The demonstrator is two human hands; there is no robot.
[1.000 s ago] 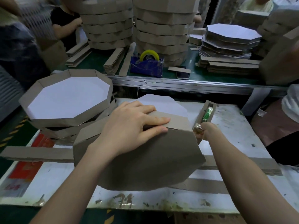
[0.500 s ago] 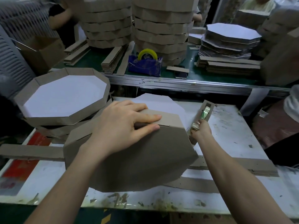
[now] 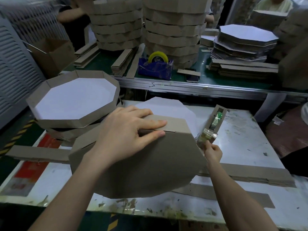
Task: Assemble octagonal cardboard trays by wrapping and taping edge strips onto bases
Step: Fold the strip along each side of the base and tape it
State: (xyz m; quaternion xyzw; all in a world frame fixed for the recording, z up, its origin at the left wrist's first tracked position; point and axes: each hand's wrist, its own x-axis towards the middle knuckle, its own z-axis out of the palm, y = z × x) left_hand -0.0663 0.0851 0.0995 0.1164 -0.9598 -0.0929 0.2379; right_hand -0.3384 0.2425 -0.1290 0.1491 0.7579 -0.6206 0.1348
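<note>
On the worktable (image 3: 241,144) mid-frame, left hand (image 3: 126,134) lies flat pinning strip (image 3: 175,125) to tray (image 3: 150,164) while right hand (image 3: 213,152) pinches tape (image 3: 208,136) for sealing.

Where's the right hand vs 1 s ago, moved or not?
Yes. The right hand, pinching tape, has drawn back toward the person, away from the cardboard tape dispenser it was right beside.

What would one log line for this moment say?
left hand: presses edge strip on tilted tray | right hand: pinches tape at dispenser
</note>
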